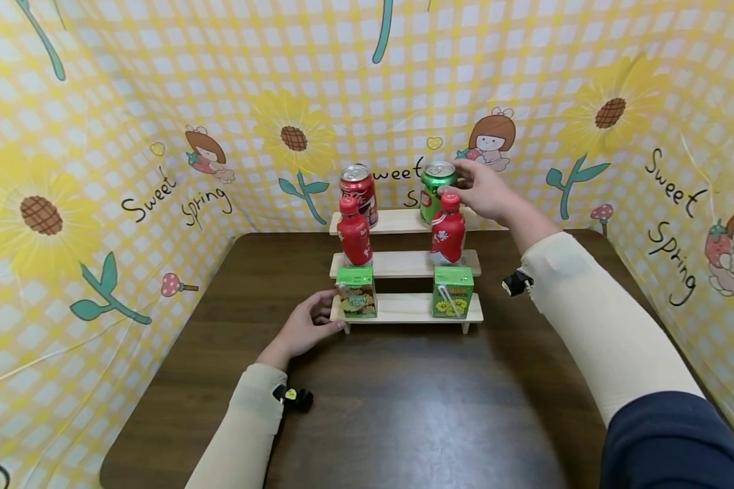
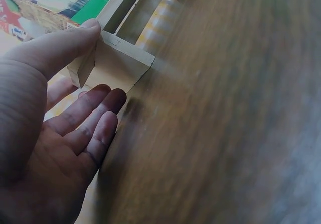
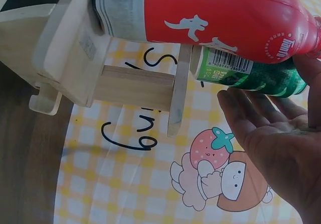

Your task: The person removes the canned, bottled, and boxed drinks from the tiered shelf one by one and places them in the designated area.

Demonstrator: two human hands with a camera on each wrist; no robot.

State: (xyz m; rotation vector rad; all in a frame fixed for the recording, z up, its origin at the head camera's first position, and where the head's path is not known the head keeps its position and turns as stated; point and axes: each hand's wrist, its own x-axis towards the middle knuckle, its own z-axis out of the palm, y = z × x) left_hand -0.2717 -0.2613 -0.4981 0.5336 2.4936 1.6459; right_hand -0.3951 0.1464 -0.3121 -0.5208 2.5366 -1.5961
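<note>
A three-tier wooden display stand [image 1: 404, 309] stands on the table. My left hand [image 1: 302, 327] holds the left end of its lowest tier, thumb on the front corner and fingers beside the end in the left wrist view. At the top tier's right, my right hand [image 1: 486, 190] grips an upright green drink can [image 1: 431, 197] from the right side, thumb in front. The red bottle [image 3: 215, 20] on the middle tier partly hides that thumb and the can in the right wrist view.
A red can [image 1: 367, 193] stands top left, another red bottle [image 1: 355, 238] below it. Green juice boxes stand at the lowest tier's left [image 1: 356, 295] and right [image 1: 452, 292]. Patterned yellow cloth [image 1: 220, 88] walls surround the dark table [image 1: 404, 407].
</note>
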